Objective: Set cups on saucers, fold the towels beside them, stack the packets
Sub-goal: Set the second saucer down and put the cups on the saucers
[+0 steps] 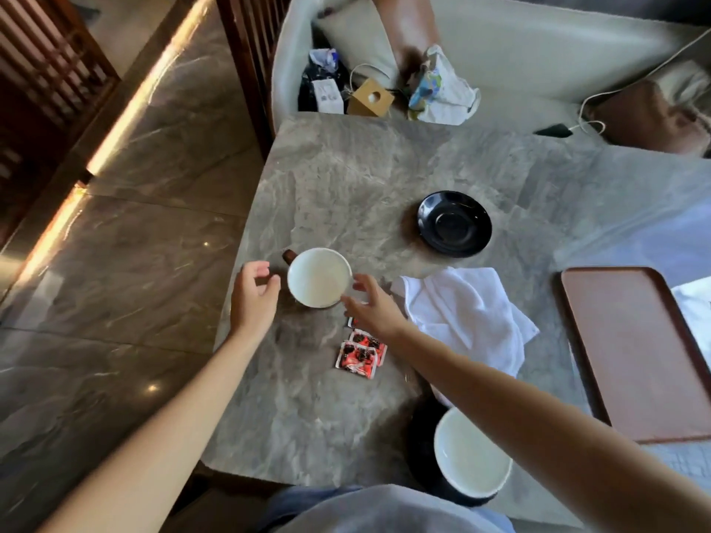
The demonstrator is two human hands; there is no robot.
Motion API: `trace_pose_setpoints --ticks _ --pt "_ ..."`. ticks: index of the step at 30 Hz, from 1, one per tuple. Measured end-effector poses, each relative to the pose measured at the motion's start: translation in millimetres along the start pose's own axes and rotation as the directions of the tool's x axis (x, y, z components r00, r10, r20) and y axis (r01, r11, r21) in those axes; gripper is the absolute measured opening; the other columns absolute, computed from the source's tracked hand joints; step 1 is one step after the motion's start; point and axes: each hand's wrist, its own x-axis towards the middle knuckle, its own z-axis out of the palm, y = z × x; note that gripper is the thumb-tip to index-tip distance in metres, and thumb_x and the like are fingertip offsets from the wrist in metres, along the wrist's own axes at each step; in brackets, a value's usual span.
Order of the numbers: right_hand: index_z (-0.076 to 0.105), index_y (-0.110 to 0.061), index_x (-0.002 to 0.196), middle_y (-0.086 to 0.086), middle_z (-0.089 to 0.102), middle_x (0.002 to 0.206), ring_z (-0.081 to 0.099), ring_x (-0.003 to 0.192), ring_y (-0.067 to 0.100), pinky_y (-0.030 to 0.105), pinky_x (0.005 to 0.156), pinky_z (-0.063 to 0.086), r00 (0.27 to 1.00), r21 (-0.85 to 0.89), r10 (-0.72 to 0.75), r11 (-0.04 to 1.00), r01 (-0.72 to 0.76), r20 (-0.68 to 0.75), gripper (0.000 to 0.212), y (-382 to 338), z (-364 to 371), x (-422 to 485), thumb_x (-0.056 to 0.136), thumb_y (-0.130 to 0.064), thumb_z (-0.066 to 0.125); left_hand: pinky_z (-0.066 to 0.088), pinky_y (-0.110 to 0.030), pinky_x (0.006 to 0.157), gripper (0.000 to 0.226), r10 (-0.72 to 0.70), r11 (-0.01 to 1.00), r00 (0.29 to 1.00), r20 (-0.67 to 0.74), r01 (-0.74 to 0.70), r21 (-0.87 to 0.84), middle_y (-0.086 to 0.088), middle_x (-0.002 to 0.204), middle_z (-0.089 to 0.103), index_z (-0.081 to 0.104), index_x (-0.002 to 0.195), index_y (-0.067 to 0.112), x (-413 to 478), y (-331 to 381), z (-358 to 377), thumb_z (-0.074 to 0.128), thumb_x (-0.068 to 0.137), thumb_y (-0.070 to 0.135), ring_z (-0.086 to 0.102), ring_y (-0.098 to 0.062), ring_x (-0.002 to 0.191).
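A cup (318, 277) with a white inside and a dark handle pointing left stands on the grey stone table (346, 167). My left hand (254, 294) hovers just left of it by the handle, fingers loosely curled and holding nothing. My right hand (371, 307) reaches to the cup's right rim, fingertips at or near it. An empty black saucer (454, 223) lies further back right. A crumpled white towel (467, 313) lies right of my right hand. Red packets (359, 353) lie overlapping under my right wrist. A second cup (472, 452) sits on a black saucer (421, 448) near me.
A brown tray (635, 352) lies at the table's right edge, with white cloth (692, 305) past it. Beyond the far edge a sofa (538, 48) holds bags, a small wooden box (370, 98) and cables. Marble floor lies to the left.
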Motion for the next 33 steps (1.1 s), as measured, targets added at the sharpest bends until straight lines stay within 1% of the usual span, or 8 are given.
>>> trace_pose_setpoints --ticks 2,7,10,13,16,23,26,33 --pt "0.032 -0.012 0.137 0.007 0.047 0.129 0.066 0.086 0.030 0.038 0.060 0.053 0.999 0.047 0.039 0.998 -0.040 0.020 0.051 -6 9 12 0.092 -0.021 0.056 0.042 -0.029 0.095 0.034 -0.016 0.999 0.999 0.047 0.013 0.051 -0.015 0.129 0.055 0.049 0.126 0.005 15 0 -1 0.050 0.093 0.009 0.057 -0.029 0.113" --pt "0.026 -0.020 0.138 0.009 0.046 0.125 0.065 0.093 0.036 0.037 0.061 0.056 0.993 0.106 0.116 0.987 -0.118 0.027 0.053 -1 20 29 0.092 -0.014 0.051 0.034 -0.029 0.104 0.036 -0.091 0.992 0.968 0.234 0.108 -0.064 -0.014 0.135 0.051 0.045 0.134 0.005 30 4 7 0.041 0.098 0.013 0.047 -0.023 0.127" --pt "0.029 -0.023 0.137 0.009 0.044 0.123 0.063 0.099 0.036 0.030 0.061 0.058 0.992 0.173 0.126 0.976 -0.128 0.022 0.053 1 22 32 0.089 -0.007 0.047 0.040 -0.030 0.099 0.034 -0.147 0.976 0.964 0.220 0.177 -0.124 -0.012 0.125 0.055 0.048 0.130 0.008 34 4 12 0.044 0.098 0.018 0.051 -0.018 0.115" --pt "0.034 -0.023 0.134 0.007 0.047 0.116 0.062 0.087 0.026 0.037 0.062 0.061 0.998 0.113 0.055 0.992 -0.053 -0.015 0.054 3 18 34 0.085 -0.005 0.045 0.044 -0.033 0.089 0.024 -0.178 0.978 0.968 0.176 0.194 -0.079 -0.004 0.106 0.057 0.051 0.115 0.016 40 -1 16 0.053 0.093 0.025 0.054 -0.018 0.100" --pt "0.036 -0.024 0.134 0.006 0.052 0.110 0.058 0.074 0.017 0.048 0.068 0.059 0.999 0.022 -0.006 1.000 0.007 -0.036 0.057 4 3 38 0.081 -0.005 0.045 0.045 -0.037 0.085 0.019 -0.157 0.987 0.977 0.147 0.158 0.009 0.002 0.094 0.055 0.048 0.101 0.017 44 0 20 0.057 0.090 0.028 0.056 -0.021 0.095" --pt "0.044 -0.018 0.127 -0.003 0.055 0.113 0.057 0.093 0.017 0.020 0.071 0.051 0.955 -0.023 -0.185 0.983 0.184 -0.233 0.043 1 -67 52 0.086 -0.005 0.048 0.049 -0.027 0.078 0.016 -0.004 0.999 0.981 0.193 0.014 -0.052 0.000 0.093 0.066 0.060 0.094 0.017 52 46 57 0.061 0.087 0.031 0.062 -0.020 0.092" --pt "0.048 -0.019 0.128 -0.005 0.059 0.100 0.057 0.082 0.015 0.030 0.076 0.045 0.920 -0.089 -0.211 0.977 0.192 -0.332 0.041 7 -106 58 0.089 -0.008 0.047 0.050 -0.042 0.089 0.021 0.003 0.998 0.971 0.239 0.011 -0.059 -0.011 0.096 0.070 0.062 0.093 0.012 52 71 90 0.063 0.085 0.032 0.066 -0.028 0.095" --pt "0.046 -0.030 0.131 -0.001 0.063 0.097 0.058 0.081 0.021 0.036 0.077 0.047 0.876 -0.189 -0.180 0.976 0.104 -0.447 0.040 41 -181 65 0.094 -0.016 0.042 0.051 -0.036 0.083 0.019 0.072 0.988 0.913 0.401 -0.121 0.098 -0.001 0.090 0.071 0.064 0.090 0.016 54 113 164 0.063 0.085 0.035 0.066 -0.020 0.091"
